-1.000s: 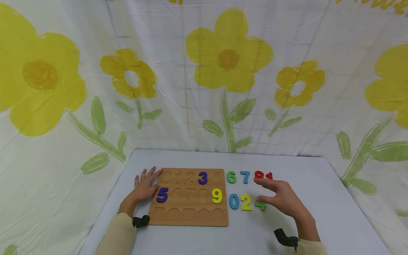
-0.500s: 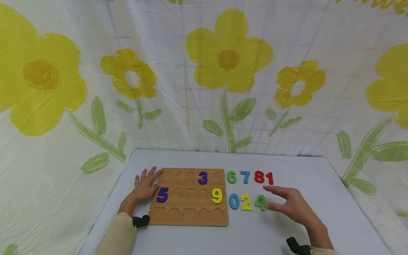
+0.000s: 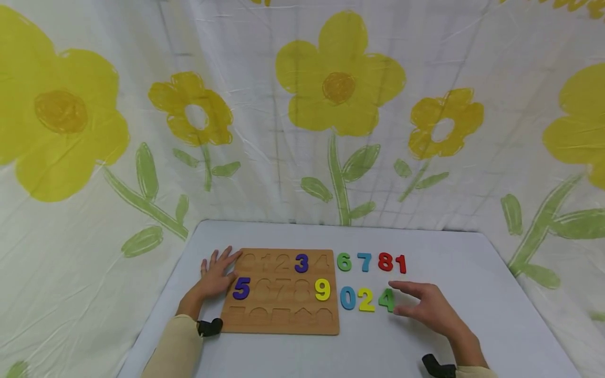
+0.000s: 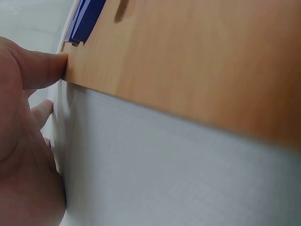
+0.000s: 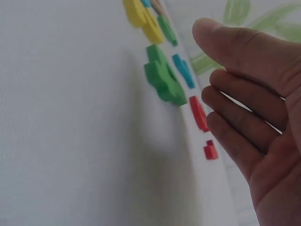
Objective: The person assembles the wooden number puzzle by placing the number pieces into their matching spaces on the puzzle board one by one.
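Observation:
At the left edge of the wooden number board, my left hand rests with its fingers spread. Its thumb touches the board's edge in the left wrist view. A purple 5, a purple 3 and a yellow 9 sit on the board. Beside the green number 4 hovers my right hand, thumb and fingers apart and nothing between them. In the right wrist view that hand is apart from the green 4.
Right of the board lie a green 6, a blue 7, a red 8 and a red 1. Nearer are a blue 0 and a yellow 2. A flowered curtain hangs behind the white table.
My right hand has drawn right and nearer to me, away from over the 8, 1 and 4, which now show more fully. The left hand and the board stay in place.

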`<act>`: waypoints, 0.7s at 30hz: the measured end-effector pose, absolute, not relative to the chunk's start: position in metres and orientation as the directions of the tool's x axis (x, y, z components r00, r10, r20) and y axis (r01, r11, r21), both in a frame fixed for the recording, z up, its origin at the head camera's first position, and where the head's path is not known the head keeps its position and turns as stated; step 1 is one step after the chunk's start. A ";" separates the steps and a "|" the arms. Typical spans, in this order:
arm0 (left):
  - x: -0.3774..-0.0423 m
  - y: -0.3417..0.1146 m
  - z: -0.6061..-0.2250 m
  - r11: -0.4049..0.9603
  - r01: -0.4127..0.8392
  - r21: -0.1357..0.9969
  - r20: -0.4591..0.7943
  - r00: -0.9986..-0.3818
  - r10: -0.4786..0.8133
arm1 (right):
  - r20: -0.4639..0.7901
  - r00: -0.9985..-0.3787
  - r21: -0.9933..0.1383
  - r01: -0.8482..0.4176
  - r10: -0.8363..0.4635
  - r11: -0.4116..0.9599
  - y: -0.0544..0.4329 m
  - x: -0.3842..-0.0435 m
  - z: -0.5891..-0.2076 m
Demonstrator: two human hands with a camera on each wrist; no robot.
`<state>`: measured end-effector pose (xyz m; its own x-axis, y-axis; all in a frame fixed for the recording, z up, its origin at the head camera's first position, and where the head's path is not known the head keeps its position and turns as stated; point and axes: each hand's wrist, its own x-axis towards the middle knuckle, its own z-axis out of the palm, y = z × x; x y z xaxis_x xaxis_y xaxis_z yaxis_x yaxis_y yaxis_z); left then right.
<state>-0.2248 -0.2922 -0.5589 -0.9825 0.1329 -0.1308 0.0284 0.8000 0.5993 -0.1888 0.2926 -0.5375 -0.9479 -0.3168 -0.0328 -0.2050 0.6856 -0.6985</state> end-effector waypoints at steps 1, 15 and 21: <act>-0.225 -0.292 -0.559 0.800 0.028 0.599 -0.131 -0.983 0.132 | -0.041 -0.950 -0.698 -0.195 -0.310 0.689 0.292 -0.189 -0.540; -0.226 -0.291 -0.561 0.805 0.028 0.592 -0.125 -0.984 0.125 | -0.017 -0.952 -0.636 -0.225 -0.305 0.738 0.288 -0.188 -0.557; -0.227 -0.293 -0.560 0.808 0.032 0.589 -0.126 -0.983 0.130 | 0.047 -0.949 -0.596 -0.278 -0.313 0.753 0.286 -0.189 -0.559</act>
<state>-0.2265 -0.2931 -0.5598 -0.9835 0.1304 -0.1257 0.0319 0.8078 0.5885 -0.1889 0.2864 -0.5591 -0.9485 -0.3133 0.0465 -0.2780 0.7532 -0.5961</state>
